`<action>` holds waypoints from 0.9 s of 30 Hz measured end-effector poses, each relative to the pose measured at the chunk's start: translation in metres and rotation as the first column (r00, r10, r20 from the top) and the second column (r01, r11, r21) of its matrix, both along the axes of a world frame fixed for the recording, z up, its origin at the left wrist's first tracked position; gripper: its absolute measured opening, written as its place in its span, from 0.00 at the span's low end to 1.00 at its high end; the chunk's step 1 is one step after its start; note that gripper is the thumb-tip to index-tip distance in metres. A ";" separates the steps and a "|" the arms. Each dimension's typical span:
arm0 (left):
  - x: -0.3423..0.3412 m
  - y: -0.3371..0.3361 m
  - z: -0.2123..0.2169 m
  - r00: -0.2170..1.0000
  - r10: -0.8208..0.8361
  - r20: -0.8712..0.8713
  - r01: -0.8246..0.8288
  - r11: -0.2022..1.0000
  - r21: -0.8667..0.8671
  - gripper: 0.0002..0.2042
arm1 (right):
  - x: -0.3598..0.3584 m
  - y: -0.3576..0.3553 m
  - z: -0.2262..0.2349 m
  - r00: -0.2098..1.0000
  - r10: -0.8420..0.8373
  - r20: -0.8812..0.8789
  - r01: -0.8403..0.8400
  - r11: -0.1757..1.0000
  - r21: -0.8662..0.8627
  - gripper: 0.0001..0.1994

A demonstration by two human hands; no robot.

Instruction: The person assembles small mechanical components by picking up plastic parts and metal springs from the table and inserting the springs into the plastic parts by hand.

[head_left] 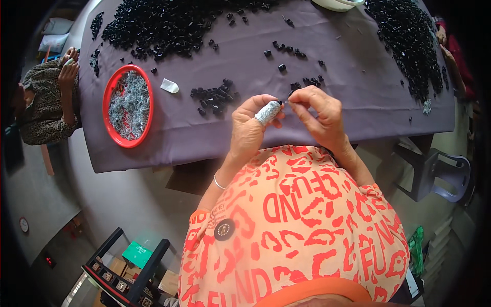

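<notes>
Fingers [313,96] are pinching by the table's [194,134] near edge: left hand [248,121] on a black piece [281,102], right hand's [328,116] hold unclear; slackening could be causing drops.

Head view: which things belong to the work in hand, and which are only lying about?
Belonging, it seems: left hand; black part at its fingertips; right hand; black heap; red tray; grey bits in it.

Lying about, probably: chair; green box; green bag.

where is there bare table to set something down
Bare tablecloth shows along the near edge between the red tray and left hand, and between the right hand and right heap of black parts. Crowded: the far-left black heap.
</notes>
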State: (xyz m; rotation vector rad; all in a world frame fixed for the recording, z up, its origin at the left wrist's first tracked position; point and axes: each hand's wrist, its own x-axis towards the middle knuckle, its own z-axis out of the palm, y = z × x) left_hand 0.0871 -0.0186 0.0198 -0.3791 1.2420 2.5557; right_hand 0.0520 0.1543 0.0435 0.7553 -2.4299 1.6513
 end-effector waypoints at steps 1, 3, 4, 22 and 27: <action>0.001 0.001 0.000 1.000 0.013 -0.023 -0.013 1.000 0.007 0.08 | 0.002 -0.002 -0.002 0.999 -0.015 -0.032 0.015 1.000 0.017 0.07; 0.002 0.003 0.001 0.999 0.017 -0.041 -0.017 1.000 -0.010 0.08 | 0.005 -0.006 -0.007 0.997 -0.054 -0.057 0.055 0.998 0.021 0.07; 0.003 0.003 0.002 0.998 0.017 -0.060 -0.019 0.999 -0.033 0.09 | 0.006 -0.008 -0.008 0.997 -0.052 -0.054 0.053 0.998 0.025 0.07; 0.015 0.002 -0.013 0.997 0.024 -0.071 -0.035 0.987 -0.158 0.05 | 0.009 -0.010 -0.013 0.991 0.050 0.128 -0.064 0.991 0.114 0.06; 0.014 0.000 -0.016 0.997 0.014 -0.075 -0.027 0.984 -0.177 0.05 | 0.008 -0.010 -0.009 0.972 0.026 0.234 -0.055 0.991 0.120 0.04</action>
